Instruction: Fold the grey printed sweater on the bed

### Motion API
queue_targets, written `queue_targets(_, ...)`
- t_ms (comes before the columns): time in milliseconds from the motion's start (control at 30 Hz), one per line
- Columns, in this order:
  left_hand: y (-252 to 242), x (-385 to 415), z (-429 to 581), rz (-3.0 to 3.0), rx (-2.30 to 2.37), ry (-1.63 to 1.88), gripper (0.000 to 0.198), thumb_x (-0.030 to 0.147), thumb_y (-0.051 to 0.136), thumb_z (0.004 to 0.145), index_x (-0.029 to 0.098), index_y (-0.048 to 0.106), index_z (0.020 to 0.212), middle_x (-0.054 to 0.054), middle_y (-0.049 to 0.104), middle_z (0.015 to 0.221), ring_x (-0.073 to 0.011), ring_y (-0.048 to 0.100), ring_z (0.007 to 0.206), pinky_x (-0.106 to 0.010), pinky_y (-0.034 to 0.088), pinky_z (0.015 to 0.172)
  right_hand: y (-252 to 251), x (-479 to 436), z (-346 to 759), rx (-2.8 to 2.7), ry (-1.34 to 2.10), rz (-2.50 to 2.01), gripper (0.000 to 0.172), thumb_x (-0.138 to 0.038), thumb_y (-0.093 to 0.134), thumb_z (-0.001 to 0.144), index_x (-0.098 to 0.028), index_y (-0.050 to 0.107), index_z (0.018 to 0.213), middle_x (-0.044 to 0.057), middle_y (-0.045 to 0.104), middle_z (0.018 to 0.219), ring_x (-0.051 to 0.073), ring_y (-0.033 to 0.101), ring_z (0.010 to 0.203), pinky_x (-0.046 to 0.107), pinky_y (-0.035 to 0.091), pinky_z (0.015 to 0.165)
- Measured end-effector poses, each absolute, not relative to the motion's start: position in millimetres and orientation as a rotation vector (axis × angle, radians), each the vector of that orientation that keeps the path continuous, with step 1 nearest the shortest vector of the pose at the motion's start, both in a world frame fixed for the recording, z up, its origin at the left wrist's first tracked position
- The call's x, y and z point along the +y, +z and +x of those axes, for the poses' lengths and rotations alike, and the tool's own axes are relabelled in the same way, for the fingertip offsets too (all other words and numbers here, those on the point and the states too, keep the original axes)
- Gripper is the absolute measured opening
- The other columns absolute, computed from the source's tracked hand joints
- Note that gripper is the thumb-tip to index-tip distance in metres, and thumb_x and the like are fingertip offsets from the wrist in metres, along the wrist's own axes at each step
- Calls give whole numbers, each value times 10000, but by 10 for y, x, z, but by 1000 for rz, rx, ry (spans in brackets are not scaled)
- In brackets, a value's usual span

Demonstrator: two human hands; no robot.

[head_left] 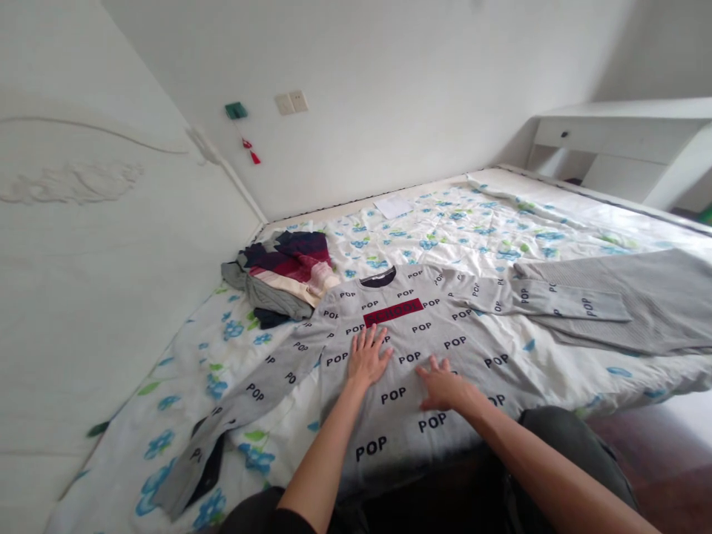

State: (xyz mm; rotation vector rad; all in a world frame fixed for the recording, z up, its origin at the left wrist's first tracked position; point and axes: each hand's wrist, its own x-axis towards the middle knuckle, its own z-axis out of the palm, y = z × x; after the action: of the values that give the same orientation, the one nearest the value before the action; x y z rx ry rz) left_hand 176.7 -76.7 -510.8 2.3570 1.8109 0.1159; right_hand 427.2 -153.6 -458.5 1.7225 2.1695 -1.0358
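A grey long-sleeved shirt (409, 393) printed with "POP" lies spread out, its neckline away from me and a red "SCHOOL" panel across the chest. On the shirt's chest, just below that panel, my left hand (368, 357) rests flat with fingers spread. My right hand (442, 384) is on the lower middle of the shirt, fingers apart and holding nothing. One sleeve stretches toward the near left, over a dark item (208, 471) partly hidden by it. The other sleeve reaches right and overlaps a folded grey ribbed garment (656, 300).
The shirt lies on a bed with a blue-flowered sheet (183, 404). A pile of clothes (286, 271) sits by the headboard at left. White paper (394, 206) lies near the wall. A white desk (617, 137) stands at far right. My knees are at the bed's near edge.
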Motion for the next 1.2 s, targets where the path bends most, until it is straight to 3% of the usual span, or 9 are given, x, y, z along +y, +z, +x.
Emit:
queue_targets(67,-5174,-485,1793,2309,1906,175,758,594,463,1154,312,381,1853,-85,244,1952,-421,187,1809,-648,99,1461,-4609,-1543,4104,2038,-1012,1734,1271,-504,1041,756,-216,413,1822,339,93,1917,712,183,1696,917,458,1129)
queue_targets(133,-5225,-181,1790,2243,2020,261,765,593,438,1158,282,378,1855,-106,253,1949,-431,175,1809,-659,66,1460,-4637,-1536,4057,2020,-1032,1721,1309,-507,1047,745,-195,388,1832,357,50,1913,738,138,1689,940,479,1076)
queue_targets(300,-5268,546,1635,2101,2227,368,773,570,437,1150,213,420,1836,-164,322,1920,-437,166,1810,-703,50,1447,-4712,-1496,4256,2098,-1137,1617,1249,-547,1018,764,-231,429,1819,287,66,1937,708,163,1700,868,521,1138)
queue_targets(433,-5167,1049,1212,2069,2296,305,792,510,431,1140,102,420,1819,-214,274,1924,-418,220,1800,-646,131,1456,-4697,-1484,4368,2103,-1182,1594,1209,-568,999,779,-276,445,1814,214,68,1956,671,159,1720,813,498,1225)
queue_targets(667,-5062,1466,326,2177,2225,307,754,474,315,1167,137,378,1838,-146,281,1938,-366,232,1802,-628,192,1455,-4721,-1514,4426,2115,-1248,1603,1239,-558,990,783,-324,394,1843,164,25,1964,642,130,1740,782,546,1197)
queue_targets(800,-5055,1481,119,2192,2251,412,751,435,286,1164,122,357,1843,-155,318,1927,-383,249,1793,-625,234,1444,-4751,-1506,4411,2125,-1231,1588,1266,-613,993,774,-348,378,1848,154,6,1962,641,122,1740,801,569,1144)
queue_targets(967,-5022,1428,13,2281,2190,377,774,470,264,1153,86,403,1811,-158,351,1916,-363,286,1781,-562,254,1447,-4642,-1414,4402,2082,-1272,1564,1246,-635,974,802,-282,391,1846,201,-10,1951,655,107,1733,816,552,1149)
queue_targets(1067,-5006,1213,-232,2315,2172,299,785,540,216,1141,150,452,1781,-95,433,1886,-313,350,1756,-546,268,1438,-4578,-1350,4432,2090,-1321,1535,1208,-646,962,816,-303,409,1834,194,22,1956,646,128,1736,815,543,1158)
queue_targets(1200,-4912,540,-798,2152,2313,182,846,653,97,1073,337,434,1782,11,511,1841,-280,371,1749,-576,316,1387,-4537,-1283,4452,2090,-1359,1506,1193,-651,956,824,-322,411,1833,184,67,1959,633,129,1741,835,468,1222)
